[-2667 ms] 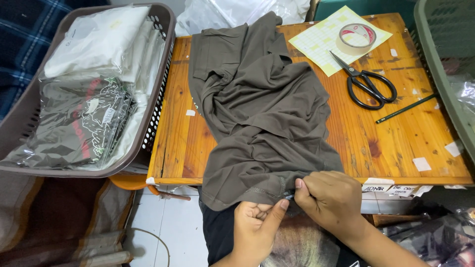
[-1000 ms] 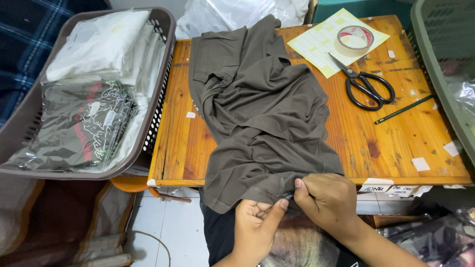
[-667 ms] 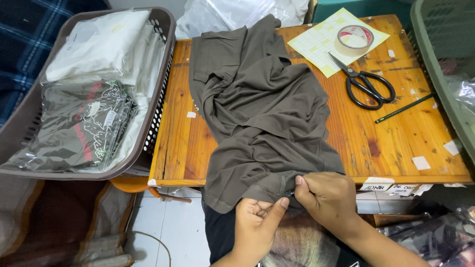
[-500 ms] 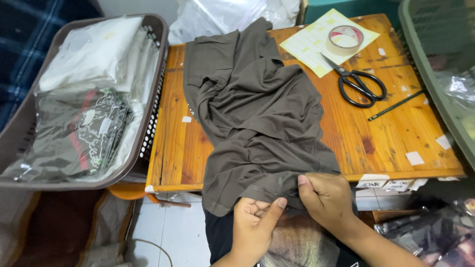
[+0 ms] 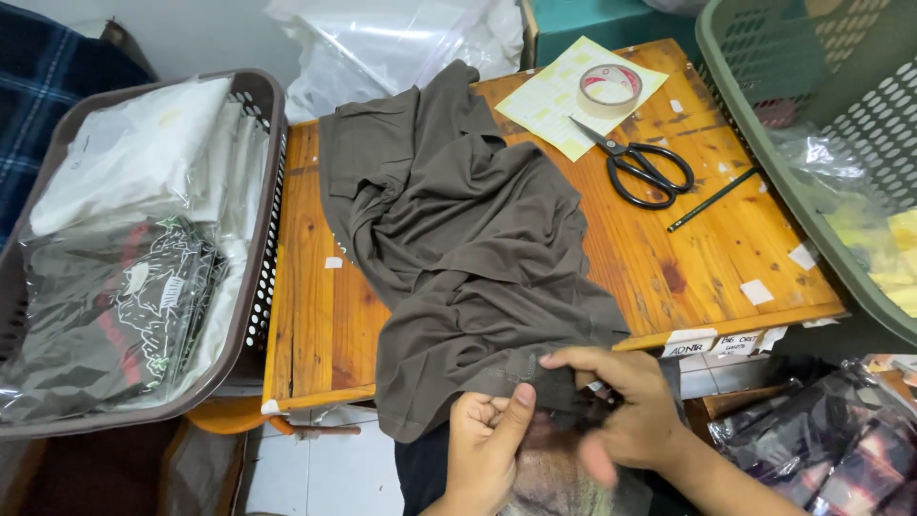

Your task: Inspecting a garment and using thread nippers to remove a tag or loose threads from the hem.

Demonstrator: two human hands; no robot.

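Brown garment (image 5: 468,239) lay rumpled across bench (image 5: 669,258), hem hanging off at 6 o'clock. Left hand (image 5: 482,449) and right hand (image 5: 621,411) each had grip clamped on hem. Risk: tugging could drag cloth off; scissors (image 5: 645,172) at 2 o'clock could snag.

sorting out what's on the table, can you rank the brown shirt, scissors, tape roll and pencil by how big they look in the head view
1. brown shirt, by far the largest
2. scissors
3. pencil, about as long as the scissors but much thinner, so that order is unsure
4. tape roll
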